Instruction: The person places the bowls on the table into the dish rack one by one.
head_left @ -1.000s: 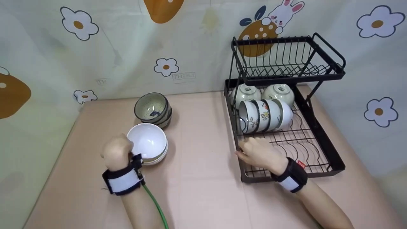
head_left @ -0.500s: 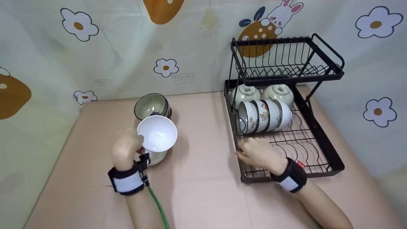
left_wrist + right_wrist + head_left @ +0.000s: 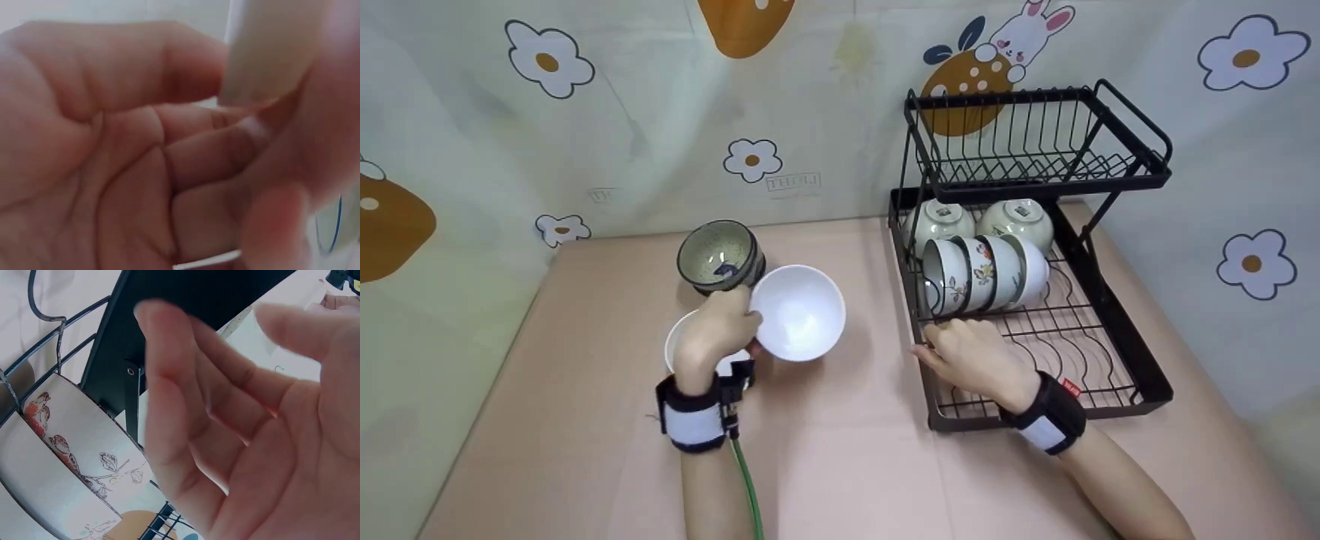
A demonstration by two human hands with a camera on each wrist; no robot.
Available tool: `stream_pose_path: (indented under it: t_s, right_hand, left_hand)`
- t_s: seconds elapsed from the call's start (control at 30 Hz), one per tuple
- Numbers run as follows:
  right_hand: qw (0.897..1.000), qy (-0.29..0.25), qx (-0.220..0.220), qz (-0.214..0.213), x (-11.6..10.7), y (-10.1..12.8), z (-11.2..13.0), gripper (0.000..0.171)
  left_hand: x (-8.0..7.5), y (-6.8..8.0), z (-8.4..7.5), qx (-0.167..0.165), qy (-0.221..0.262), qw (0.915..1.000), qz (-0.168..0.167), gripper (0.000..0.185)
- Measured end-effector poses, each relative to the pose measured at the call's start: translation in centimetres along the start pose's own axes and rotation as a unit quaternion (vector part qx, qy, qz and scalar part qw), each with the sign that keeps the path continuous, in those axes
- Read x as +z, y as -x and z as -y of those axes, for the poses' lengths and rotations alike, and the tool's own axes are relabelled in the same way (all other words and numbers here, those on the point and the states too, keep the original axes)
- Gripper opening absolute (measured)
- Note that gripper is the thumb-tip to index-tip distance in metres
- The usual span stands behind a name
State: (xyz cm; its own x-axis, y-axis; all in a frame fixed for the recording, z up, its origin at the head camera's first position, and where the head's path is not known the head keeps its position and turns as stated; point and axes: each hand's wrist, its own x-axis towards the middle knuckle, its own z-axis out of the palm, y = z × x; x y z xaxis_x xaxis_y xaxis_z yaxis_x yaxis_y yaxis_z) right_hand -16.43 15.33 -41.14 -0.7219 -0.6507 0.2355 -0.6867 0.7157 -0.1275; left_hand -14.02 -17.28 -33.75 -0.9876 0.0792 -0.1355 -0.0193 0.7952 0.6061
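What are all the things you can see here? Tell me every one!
White bowl: one, white, lifted above the table, held at its rim.
White bowl on the table: at least one, white, under the left wrist.
Speckled bowls: a small stack, greenish with dark rims, at the back of the table.
Dish rack: one, black wire, two tiers, on the right.
Bowls in the rack: about six, white and patterned, lower tier.
Table: one, pink.
Left hand: grips the white bowl.
Right hand: rests on the rack's front corner.
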Motion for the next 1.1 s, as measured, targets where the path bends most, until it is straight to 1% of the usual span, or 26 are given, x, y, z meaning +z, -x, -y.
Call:
stream_pose_path:
  t_s: [0.07, 0.17, 0.27, 0.37, 0.43, 0.5, 0.57, 0.7, 0.97, 1.1]
  right_hand:
    - [1.000, 0.005, 0.006, -0.016, -0.1, -0.1, 0.1, 0.034]
    - [0.999, 0.009, 0.016, -0.034, -0.3, -0.2, 0.1, 0.035]
    - [0.999, 0.014, 0.028, -0.044, -0.3, -0.3, 0.2, 0.036]
    - [0.998, 0.013, 0.046, -0.047, -0.4, -0.3, 0.2, 0.038]
    - [0.997, 0.013, 0.057, -0.051, -0.4, -0.3, 0.2, 0.038]
    - [0.996, 0.014, 0.068, -0.061, -0.5, -0.3, 0.3, 0.038]
    - [0.994, 0.014, 0.078, -0.073, -0.4, -0.4, 0.3, 0.037]
    - [0.991, 0.015, 0.090, -0.092, -0.4, -0.3, 0.3, 0.038]
    - [0.987, 0.005, 0.115, -0.115, -0.4, -0.3, 0.2, 0.040]
    - [0.985, -0.002, 0.128, -0.118, -0.4, -0.3, 0.0, 0.037]
  left_hand:
    - [0.6, -0.4, -0.6, 0.012, -0.003, 0.9999, 0.011, 0.013]
    - [1.5, -0.8, -1.7, 0.018, -0.015, 0.9993, 0.028, 0.010]
    - [2.5, -1.2, -2.6, 0.024, -0.014, 0.9983, 0.051, 0.009]
    - [3.3, -1.6, -3.5, 0.040, -0.040, 0.9961, 0.067, 0.013]
    - [3.8, -1.7, -3.9, 0.056, -0.060, 0.9941, 0.071, 0.016]
    - [4.2, -1.8, -4.2, 0.066, -0.069, 0.9926, 0.075, 0.018]
    - [4.6, -1.9, -4.5, 0.075, -0.067, 0.9918, 0.078, 0.020]
    - [5.2, -2.1, -5.1, 0.081, -0.054, 0.9914, 0.088, 0.024]
    - [6.2, -2.4, -5.8, 0.103, -0.040, 0.9898, 0.089, 0.029]
    - [6.5, -2.5, -6.1, 0.110, -0.027, 0.9898, 0.086, 0.027]
